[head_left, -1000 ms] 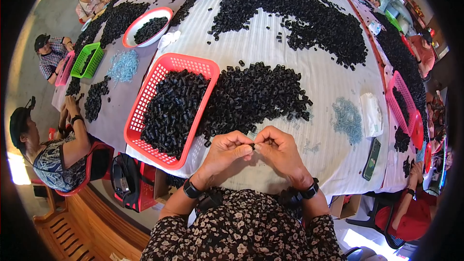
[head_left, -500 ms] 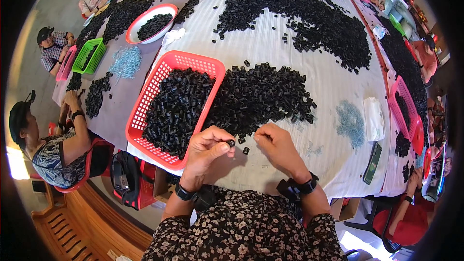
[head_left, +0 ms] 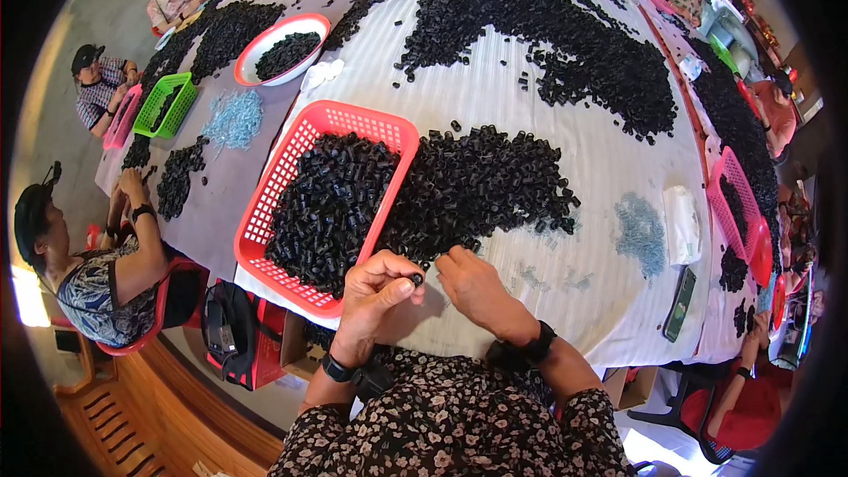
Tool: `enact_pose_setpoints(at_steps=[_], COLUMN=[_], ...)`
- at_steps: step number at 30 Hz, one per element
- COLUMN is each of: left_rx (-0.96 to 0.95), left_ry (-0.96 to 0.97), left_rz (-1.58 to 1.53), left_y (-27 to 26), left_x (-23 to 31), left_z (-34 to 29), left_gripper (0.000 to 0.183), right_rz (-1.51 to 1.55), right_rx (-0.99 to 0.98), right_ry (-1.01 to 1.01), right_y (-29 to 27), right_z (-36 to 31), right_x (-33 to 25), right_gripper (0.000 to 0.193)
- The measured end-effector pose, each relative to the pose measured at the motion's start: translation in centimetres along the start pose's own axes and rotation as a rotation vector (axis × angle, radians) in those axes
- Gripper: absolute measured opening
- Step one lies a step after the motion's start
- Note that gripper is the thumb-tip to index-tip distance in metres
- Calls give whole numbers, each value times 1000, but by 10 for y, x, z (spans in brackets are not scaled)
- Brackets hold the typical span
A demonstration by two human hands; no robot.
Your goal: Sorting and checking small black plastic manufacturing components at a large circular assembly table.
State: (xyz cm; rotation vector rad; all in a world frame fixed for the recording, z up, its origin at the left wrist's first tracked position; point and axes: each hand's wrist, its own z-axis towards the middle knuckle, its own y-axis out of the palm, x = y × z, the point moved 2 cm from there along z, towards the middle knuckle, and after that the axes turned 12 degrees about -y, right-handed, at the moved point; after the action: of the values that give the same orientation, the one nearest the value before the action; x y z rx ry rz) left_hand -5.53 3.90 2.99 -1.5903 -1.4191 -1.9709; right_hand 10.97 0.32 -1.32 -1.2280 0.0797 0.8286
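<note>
My left hand (head_left: 375,293) pinches a small black plastic piece (head_left: 415,279) between thumb and fingers, just off the near right corner of the red basket (head_left: 279,185). That basket is filled with black pieces. My right hand (head_left: 473,287) rests on the white cloth with its fingertips at the near edge of the loose pile of black pieces (head_left: 481,185); whether it holds anything is hidden. Both wrists wear dark bands.
A larger black pile (head_left: 548,26) covers the far table. Small bluish parts (head_left: 642,231), a folded white cloth (head_left: 682,223) and a dark phone (head_left: 679,303) lie to the right. Pink baskets (head_left: 740,212) stand at the right edge. Seated people work at the left table and far right.
My hands have separated and the left one moved left toward the red basket with a piece. The right hand reached forward to the pile's edge.
</note>
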Motion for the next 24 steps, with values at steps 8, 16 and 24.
enact_pose_setpoints(at_steps=[8, 16, 24], left_rx=[139, 134, 162], left_ry=[-100, -202, -252], left_rz=[59, 52, 90], left_y=[-2, 4, -4], left_x=[-12, -24, -32], left_z=[-4, 3, 2], left_gripper=[21, 17, 13], right_rz=[-238, -437, -235], right_rx=[210, 158, 24], right_ry=[217, 226, 247], right_y=[-49, -61, -84], right_z=[-22, -37, -57], right_x=[37, 62, 43], right_gripper=[12, 40, 36])
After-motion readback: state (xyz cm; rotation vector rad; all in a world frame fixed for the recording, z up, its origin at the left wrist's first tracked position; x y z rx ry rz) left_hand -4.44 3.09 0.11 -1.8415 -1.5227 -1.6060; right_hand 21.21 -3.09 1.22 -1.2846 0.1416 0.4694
